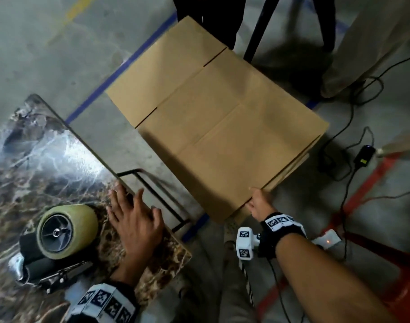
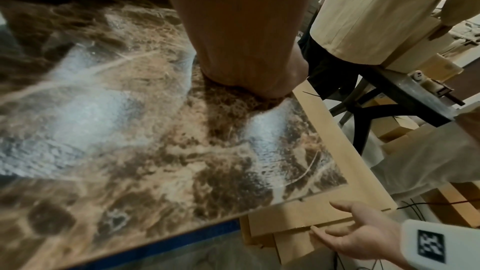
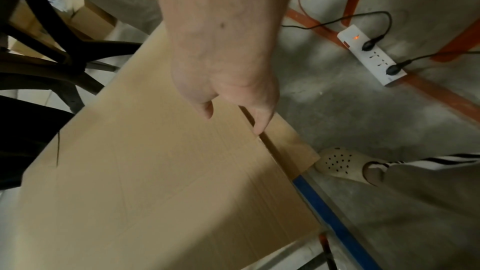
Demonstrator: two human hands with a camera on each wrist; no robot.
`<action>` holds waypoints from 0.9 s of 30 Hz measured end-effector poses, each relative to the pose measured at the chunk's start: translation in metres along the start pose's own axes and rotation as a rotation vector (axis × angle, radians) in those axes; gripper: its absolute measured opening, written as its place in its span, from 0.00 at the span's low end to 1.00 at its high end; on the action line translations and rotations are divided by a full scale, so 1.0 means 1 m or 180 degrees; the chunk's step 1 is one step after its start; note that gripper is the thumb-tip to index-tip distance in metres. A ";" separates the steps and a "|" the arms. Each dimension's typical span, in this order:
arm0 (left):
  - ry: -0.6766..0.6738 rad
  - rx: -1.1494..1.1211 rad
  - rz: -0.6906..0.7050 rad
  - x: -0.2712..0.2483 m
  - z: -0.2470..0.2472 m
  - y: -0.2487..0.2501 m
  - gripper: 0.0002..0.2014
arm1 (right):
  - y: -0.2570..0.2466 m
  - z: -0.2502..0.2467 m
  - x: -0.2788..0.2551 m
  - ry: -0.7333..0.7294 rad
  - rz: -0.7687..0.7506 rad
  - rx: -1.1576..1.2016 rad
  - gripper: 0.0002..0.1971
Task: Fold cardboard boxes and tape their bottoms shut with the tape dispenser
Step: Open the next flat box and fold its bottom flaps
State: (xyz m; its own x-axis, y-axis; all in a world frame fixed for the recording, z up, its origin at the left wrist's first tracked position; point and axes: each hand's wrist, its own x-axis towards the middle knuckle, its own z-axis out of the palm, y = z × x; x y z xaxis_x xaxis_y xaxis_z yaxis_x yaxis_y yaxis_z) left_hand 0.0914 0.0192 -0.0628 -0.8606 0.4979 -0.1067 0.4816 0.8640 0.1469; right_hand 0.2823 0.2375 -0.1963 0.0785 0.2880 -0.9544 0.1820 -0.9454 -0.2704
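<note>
right hand [image 1: 259,204] grips flat tan corrugated cardboard [image 1: 213,117] stack's edge.

You had tan cardboard [image 1: 213,127], a brown-and-white marbled table [image 1: 47,164], yellowish tape [image 1: 82,220] and blue floor lines [image 1: 120,75].

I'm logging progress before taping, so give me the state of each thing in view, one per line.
cardboard box: flattened on a stack, unfolded, untaped
tape dispenser: lying on the table, untouched
left hand: fingers spread, flat on the table
right hand: holding the top box's near edge
power strip: lit, two plugs in
</note>
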 end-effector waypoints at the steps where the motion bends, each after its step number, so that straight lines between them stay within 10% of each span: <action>1: 0.0025 0.0001 -0.0010 0.000 0.001 -0.001 0.33 | 0.005 0.002 0.014 -0.0013 0.0017 -0.0032 0.18; 8: 0.0113 0.0024 0.0006 -0.001 0.004 -0.003 0.30 | 0.009 0.004 0.023 -0.0296 0.0120 -0.0337 0.47; 14: 0.0050 0.0044 -0.0009 -0.002 0.002 -0.003 0.30 | -0.014 0.010 -0.019 -0.0396 0.0088 0.0130 0.13; 22: -0.0458 0.0286 -0.0040 -0.002 -0.010 0.003 0.33 | -0.055 0.003 -0.087 -0.0628 -0.0410 0.0309 0.12; 27: -0.1135 -0.1082 -0.0372 0.013 -0.054 0.015 0.41 | -0.078 0.008 -0.188 -0.0958 -0.0956 0.0517 0.12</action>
State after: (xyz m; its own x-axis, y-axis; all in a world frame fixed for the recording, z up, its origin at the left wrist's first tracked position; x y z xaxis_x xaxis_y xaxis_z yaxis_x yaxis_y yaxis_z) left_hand 0.0782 0.0346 -0.0088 -0.7669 0.4452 -0.4622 0.2532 0.8717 0.4195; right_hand 0.2456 0.2553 0.0035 -0.2471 0.5187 -0.8185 -0.0048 -0.8453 -0.5342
